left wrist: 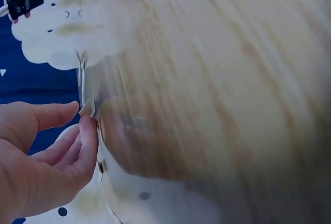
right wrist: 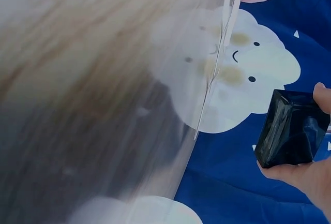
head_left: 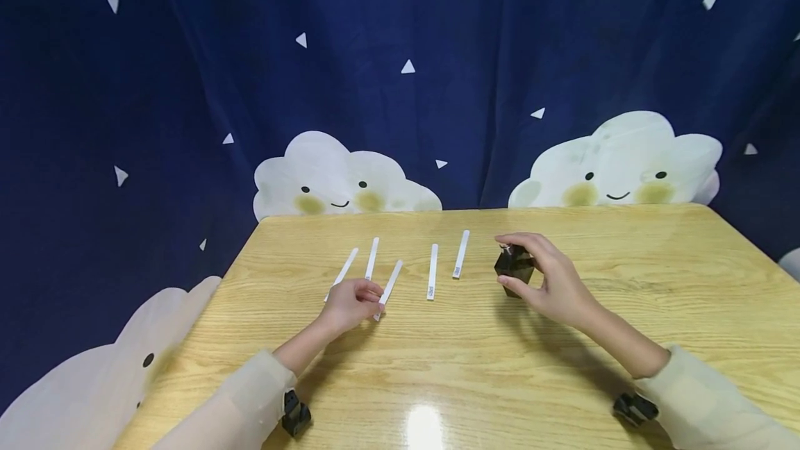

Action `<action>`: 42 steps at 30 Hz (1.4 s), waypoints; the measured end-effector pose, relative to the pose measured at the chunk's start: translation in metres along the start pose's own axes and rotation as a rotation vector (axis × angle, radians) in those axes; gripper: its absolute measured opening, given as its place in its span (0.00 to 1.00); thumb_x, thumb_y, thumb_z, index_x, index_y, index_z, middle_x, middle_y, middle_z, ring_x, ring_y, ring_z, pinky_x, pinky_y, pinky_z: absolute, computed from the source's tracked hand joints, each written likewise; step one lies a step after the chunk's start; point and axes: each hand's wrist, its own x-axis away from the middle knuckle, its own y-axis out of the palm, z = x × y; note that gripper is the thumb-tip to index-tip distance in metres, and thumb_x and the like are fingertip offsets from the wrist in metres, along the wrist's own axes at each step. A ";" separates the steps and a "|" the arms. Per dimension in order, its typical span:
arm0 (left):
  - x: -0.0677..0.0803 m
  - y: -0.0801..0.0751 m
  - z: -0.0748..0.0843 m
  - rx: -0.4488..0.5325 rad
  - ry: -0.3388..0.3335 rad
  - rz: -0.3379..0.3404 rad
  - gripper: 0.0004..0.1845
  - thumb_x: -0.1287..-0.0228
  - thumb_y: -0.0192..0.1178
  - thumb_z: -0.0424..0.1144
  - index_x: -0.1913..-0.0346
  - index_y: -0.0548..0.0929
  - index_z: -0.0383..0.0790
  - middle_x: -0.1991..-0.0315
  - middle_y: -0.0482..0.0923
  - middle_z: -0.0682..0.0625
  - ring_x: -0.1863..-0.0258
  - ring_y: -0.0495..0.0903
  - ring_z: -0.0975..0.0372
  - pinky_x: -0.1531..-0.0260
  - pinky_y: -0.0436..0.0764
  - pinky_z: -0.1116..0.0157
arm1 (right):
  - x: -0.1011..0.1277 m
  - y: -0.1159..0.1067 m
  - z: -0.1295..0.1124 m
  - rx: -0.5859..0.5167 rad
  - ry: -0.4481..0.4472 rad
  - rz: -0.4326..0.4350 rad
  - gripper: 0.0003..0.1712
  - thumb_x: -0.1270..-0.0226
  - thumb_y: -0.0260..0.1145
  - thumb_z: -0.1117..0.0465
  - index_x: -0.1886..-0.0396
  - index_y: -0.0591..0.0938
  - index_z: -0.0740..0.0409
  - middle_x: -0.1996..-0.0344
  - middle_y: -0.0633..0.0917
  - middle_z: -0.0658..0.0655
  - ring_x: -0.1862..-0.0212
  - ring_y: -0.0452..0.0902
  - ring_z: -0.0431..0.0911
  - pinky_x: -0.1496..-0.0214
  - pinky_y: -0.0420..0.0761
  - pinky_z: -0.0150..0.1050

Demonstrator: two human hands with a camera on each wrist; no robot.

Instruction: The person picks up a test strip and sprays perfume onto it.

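In the head view my left hand (head_left: pixel 351 305) is at the near end of a white paper test strip (head_left: pixel 392 280). In the left wrist view the strip's end (left wrist: pixel 87 109) sits between thumb and forefinger, which pinch it close to the tabletop. My right hand (head_left: pixel 553 280) grips a dark, faceted glass perfume bottle (head_left: pixel 514 269) above the table, thumb on the near side and fingers over the far side. A shiny neck shows at the bottle's top. The right wrist view shows the flat base of the bottle (right wrist: pixel 292 131).
Two more white strips (head_left: pixel 344 269) (head_left: pixel 372 255) lie beyond the left hand. Another strip (head_left: pixel 432 273) and a farther strip (head_left: pixel 461 255) lie between the hands. All rest on a wooden table (head_left: pixel 475 367). A blue curtain (head_left: pixel 400 110) with clouds hangs behind its far edge.
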 end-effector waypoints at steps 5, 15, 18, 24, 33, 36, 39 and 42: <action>0.002 -0.001 -0.001 -0.024 0.035 -0.001 0.08 0.47 0.67 0.29 0.62 0.85 0.34 0.69 0.84 0.46 0.70 0.79 0.64 0.71 0.79 0.71 | 0.003 -0.002 0.002 0.008 0.009 -0.005 0.38 0.55 0.78 0.69 0.40 0.76 0.55 0.47 0.80 0.57 0.47 0.72 0.35 0.58 0.78 0.19; 0.000 0.000 0.004 -0.025 0.069 -0.014 0.08 0.45 0.66 0.31 0.61 0.85 0.34 0.67 0.84 0.46 0.69 0.79 0.63 0.69 0.80 0.70 | 0.005 -0.004 0.004 0.009 0.019 -0.011 0.37 0.54 0.77 0.70 0.40 0.76 0.55 0.47 0.80 0.58 0.48 0.72 0.33 0.59 0.83 0.24; -0.004 0.004 0.008 -0.009 0.085 -0.033 0.09 0.44 0.66 0.31 0.60 0.85 0.33 0.67 0.84 0.45 0.69 0.79 0.63 0.69 0.80 0.71 | 0.006 -0.005 0.004 0.010 0.025 -0.014 0.37 0.54 0.77 0.70 0.40 0.76 0.55 0.47 0.80 0.58 0.48 0.72 0.33 0.60 0.85 0.28; -0.014 0.016 0.017 0.041 0.084 -0.066 0.11 0.45 0.66 0.31 0.59 0.84 0.30 0.66 0.84 0.42 0.71 0.80 0.64 0.71 0.81 0.71 | 0.008 -0.005 0.005 0.015 0.038 -0.018 0.37 0.54 0.77 0.70 0.40 0.76 0.55 0.48 0.80 0.58 0.50 0.72 0.32 0.62 0.87 0.37; -0.028 0.036 0.035 0.000 0.096 -0.127 0.14 0.45 0.67 0.33 0.56 0.84 0.30 0.64 0.84 0.42 0.67 0.80 0.62 0.69 0.80 0.72 | 0.008 -0.006 0.007 0.014 0.034 -0.017 0.37 0.54 0.77 0.70 0.40 0.76 0.55 0.48 0.80 0.58 0.49 0.70 0.29 0.62 0.86 0.32; -0.032 0.045 0.038 -0.011 0.111 -0.128 0.13 0.46 0.68 0.33 0.58 0.84 0.30 0.65 0.84 0.41 0.69 0.79 0.63 0.72 0.77 0.74 | 0.008 -0.005 0.007 0.012 0.020 -0.016 0.37 0.55 0.77 0.71 0.40 0.76 0.56 0.48 0.80 0.58 0.48 0.71 0.30 0.63 0.87 0.34; -0.034 0.052 0.040 -0.028 0.134 -0.113 0.12 0.48 0.69 0.33 0.61 0.85 0.29 0.68 0.84 0.41 0.71 0.77 0.65 0.74 0.75 0.76 | 0.009 -0.004 0.006 0.013 0.013 -0.020 0.38 0.55 0.77 0.71 0.40 0.76 0.56 0.48 0.80 0.58 0.48 0.71 0.30 0.64 0.87 0.36; -0.036 0.056 0.043 -0.048 0.148 -0.090 0.12 0.49 0.70 0.33 0.62 0.84 0.28 0.70 0.83 0.42 0.73 0.76 0.65 0.74 0.74 0.76 | 0.009 -0.003 0.004 0.004 0.013 -0.023 0.37 0.54 0.77 0.72 0.40 0.76 0.58 0.48 0.80 0.58 0.48 0.71 0.30 0.64 0.87 0.36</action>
